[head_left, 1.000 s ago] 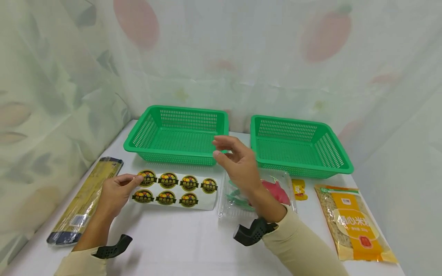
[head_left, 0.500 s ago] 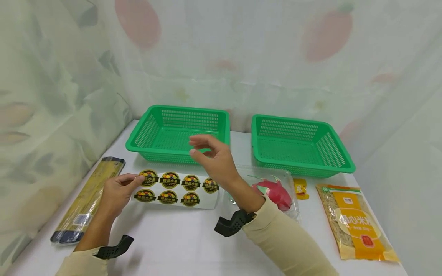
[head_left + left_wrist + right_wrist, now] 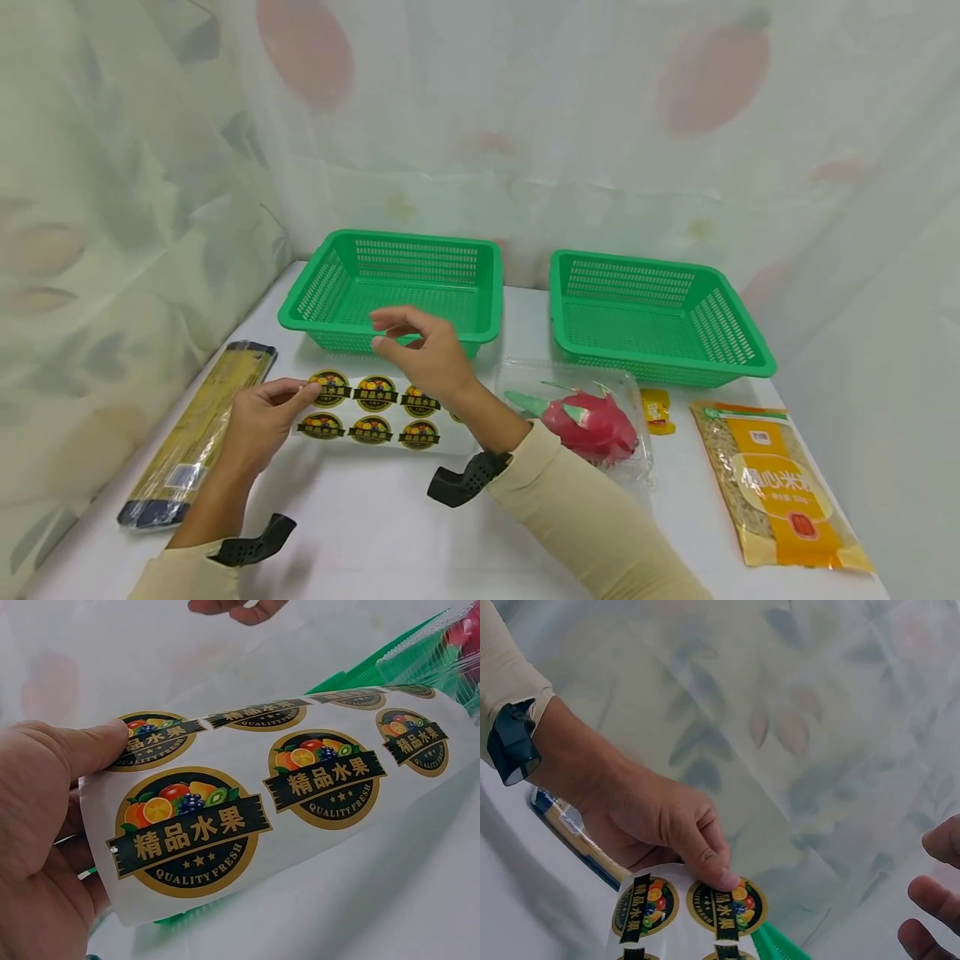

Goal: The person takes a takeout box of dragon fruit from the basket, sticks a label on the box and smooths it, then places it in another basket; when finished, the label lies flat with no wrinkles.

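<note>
A white sheet of round black-and-gold fruit stickers [image 3: 371, 430] hangs from my left hand [image 3: 258, 421], which pinches its left edge between thumb and fingers. In the left wrist view the sheet [image 3: 247, 900] curves away, the thumb lying over a corner sticker. My right hand [image 3: 431, 358] hovers above the sheet, thumb and fingers apart with nothing between them. Its forearm hides the sheet's right end in the head view. The right wrist view shows its fingertips [image 3: 939, 896] at the right edge, away from the stickers.
A clear plastic box [image 3: 632, 382] holds a dragon fruit [image 3: 600, 425]. Behind are two green baskets [image 3: 390, 340] [image 3: 660, 367]. A long wrapped pack [image 3: 191, 433] lies left; a small yellow packet [image 3: 657, 412] and an orange rice noodle bag [image 3: 783, 487] lie right.
My right hand has moved left, from above the plastic box to above the sticker sheet, uncovering the dragon fruit. My left hand keeps its pinch on the sheet.
</note>
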`<act>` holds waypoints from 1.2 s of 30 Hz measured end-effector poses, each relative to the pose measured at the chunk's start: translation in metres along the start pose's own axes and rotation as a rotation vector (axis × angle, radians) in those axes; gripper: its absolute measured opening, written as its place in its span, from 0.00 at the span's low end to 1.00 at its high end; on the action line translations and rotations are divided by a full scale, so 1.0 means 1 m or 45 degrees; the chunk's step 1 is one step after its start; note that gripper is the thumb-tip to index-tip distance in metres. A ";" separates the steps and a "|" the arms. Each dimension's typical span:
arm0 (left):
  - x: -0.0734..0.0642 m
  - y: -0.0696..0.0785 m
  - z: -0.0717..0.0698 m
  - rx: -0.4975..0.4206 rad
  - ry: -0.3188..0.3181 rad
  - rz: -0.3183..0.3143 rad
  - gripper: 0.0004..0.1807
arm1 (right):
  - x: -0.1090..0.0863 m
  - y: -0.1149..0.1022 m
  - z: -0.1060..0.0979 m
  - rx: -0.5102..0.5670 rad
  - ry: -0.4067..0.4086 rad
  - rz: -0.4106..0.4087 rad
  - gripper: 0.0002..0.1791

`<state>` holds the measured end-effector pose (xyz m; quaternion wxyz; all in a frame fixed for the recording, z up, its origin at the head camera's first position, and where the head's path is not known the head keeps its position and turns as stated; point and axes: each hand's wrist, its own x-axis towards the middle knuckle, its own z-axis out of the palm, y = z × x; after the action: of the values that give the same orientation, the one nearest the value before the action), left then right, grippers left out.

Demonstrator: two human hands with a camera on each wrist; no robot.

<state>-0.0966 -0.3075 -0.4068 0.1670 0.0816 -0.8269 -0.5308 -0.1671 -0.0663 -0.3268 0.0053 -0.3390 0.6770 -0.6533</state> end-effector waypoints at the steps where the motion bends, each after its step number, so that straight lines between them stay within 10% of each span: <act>1: 0.000 0.000 0.000 -0.007 -0.001 0.007 0.17 | 0.001 0.003 0.002 -0.002 -0.006 0.005 0.16; 36: -0.008 0.007 0.001 -0.019 0.016 0.033 0.16 | 0.013 0.041 0.040 -0.216 -0.295 0.195 0.12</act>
<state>-0.0895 -0.3009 -0.4021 0.1796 0.0730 -0.8229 -0.5341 -0.1775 -0.1113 -0.3640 0.1045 -0.3585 0.7486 -0.5479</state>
